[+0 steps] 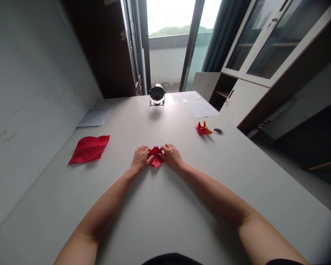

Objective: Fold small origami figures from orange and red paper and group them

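Observation:
A small red folded paper (156, 160) with pointed flaps at its far side lies on the white table in front of me. My left hand (141, 156) grips its left side, thumb on top and fingers curled at the edge. On the opposite side my right hand (172, 154) holds it the same way, with the thumb pressed onto the paper. The fingertips partly cover both side edges of the fold. To the left rests a creased, mostly unfolded red paper sheet (89, 149), apart from both hands.
Red and orange folded paper figures (203, 128) stand at the right beside a round cable hole (218, 131). A small round black device (157, 94) is at the table's far edge. Printed sheets (201, 107) lie back right, white papers (94, 116) back left along the wall.

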Tool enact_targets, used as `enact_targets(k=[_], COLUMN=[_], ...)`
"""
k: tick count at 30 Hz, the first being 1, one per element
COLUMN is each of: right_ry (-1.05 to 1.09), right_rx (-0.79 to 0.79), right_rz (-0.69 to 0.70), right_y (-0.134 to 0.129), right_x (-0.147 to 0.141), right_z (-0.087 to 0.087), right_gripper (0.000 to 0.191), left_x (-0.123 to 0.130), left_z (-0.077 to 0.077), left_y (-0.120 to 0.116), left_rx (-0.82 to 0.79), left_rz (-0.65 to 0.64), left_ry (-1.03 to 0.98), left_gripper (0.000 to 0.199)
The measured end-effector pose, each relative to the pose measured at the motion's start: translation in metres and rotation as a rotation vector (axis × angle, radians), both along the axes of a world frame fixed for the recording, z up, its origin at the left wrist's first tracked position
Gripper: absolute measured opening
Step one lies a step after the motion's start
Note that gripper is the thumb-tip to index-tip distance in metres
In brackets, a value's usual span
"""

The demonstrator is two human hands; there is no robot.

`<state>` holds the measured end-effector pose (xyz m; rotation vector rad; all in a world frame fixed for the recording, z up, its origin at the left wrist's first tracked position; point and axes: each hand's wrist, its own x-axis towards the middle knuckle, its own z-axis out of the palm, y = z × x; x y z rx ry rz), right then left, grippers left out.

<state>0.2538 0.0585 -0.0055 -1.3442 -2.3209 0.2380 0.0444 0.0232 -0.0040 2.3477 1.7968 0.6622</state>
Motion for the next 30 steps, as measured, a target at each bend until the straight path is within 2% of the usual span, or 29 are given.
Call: enact_targets(k=[6, 10, 15, 20, 24, 27, 30], right_ry=[0.052, 0.104, 0.170, 0.266, 0.431, 0.555, 0.627], right_rx=[0.007, -0.003, -0.052, -0.148, -0.320, -0.435, -0.452], right_rz=[0.038, 0.051, -0.026, -0.096, -0.097, -0.088, -0.085], right_y=[0.004, 0.000, -0.010, -0.008, -0.002, -0.001, -0.002], right_x=[0.001, -0.002, -0.007, -0.007, -0.004, -0.004, -0.005], right_z=[-0.003, -0.001, 0.007, 0.011, 0.008, 0.004, 0.001], right_gripper=[0.009, 0.012, 0.014, 0.007, 0.008, 0.014, 0.026], left_x=[-0.001, 0.002, 0.007, 0.008, 0.008, 0.009, 0.009], left_z=[-0.002, 0.001, 0.005, 0.006, 0.004, 0.002, 0.002], left_y=[0.000, -0.004, -0.008, -0.008, -0.007, -0.007, -0.007], left_rx=[-0.005, 0.007, 0.025, 0.021, 0.021, 0.034, 0.032], left_rz=[-0.009, -0.036, 0.004, -0.001, 0.023, 0.036, 0.033], left_ry=[-0.044, -0.016, 0.093, 0.099, 0.059, 0.056, 0.052], left_gripper=[0.007, 0.008, 0.011, 0.011, 0.019, 0.027, 0.025])
